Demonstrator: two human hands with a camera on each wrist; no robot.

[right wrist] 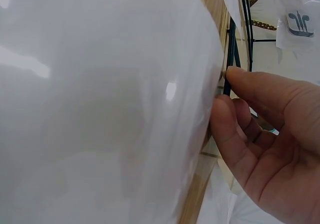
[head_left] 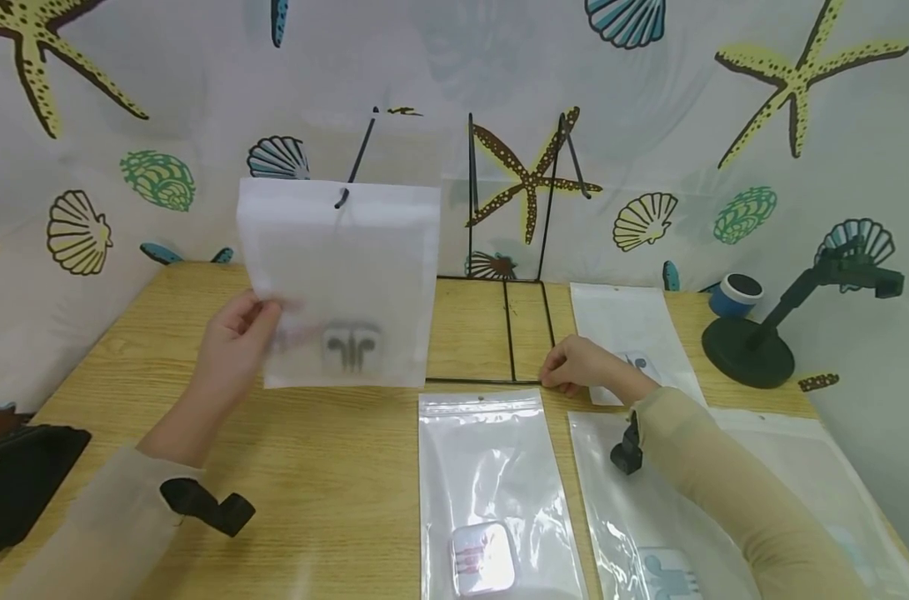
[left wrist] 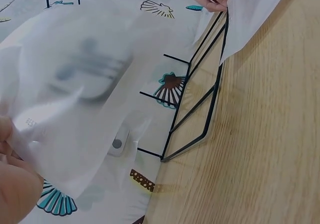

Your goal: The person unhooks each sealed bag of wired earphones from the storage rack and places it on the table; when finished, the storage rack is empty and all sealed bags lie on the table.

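Observation:
A frosted white pouch [head_left: 349, 267], with earphones [head_left: 352, 350] faintly showing through, hangs from a hook of a black wire rack [head_left: 509, 332]. My left hand [head_left: 237, 333] pinches this pouch's left edge between thumb and fingers. Behind it, the left wrist view shows another translucent pouch holding a small white item [left wrist: 119, 140]. At the rack's front right base corner, my right hand [head_left: 585, 367] grips the wire with thumb and fingertips, as the right wrist view also shows [right wrist: 270, 134]. A second hook [head_left: 580, 171] on the rack's right carries nothing.
A glossy zip pouch [head_left: 491, 467] lies in front of the rack. Right of it are a larger pouch [head_left: 596, 500] under my forearm and a smaller one [head_left: 619, 312] behind. A black stand [head_left: 750, 350] and a blue jar [head_left: 735, 296] occupy the back right; a black object [head_left: 30, 483], the left edge.

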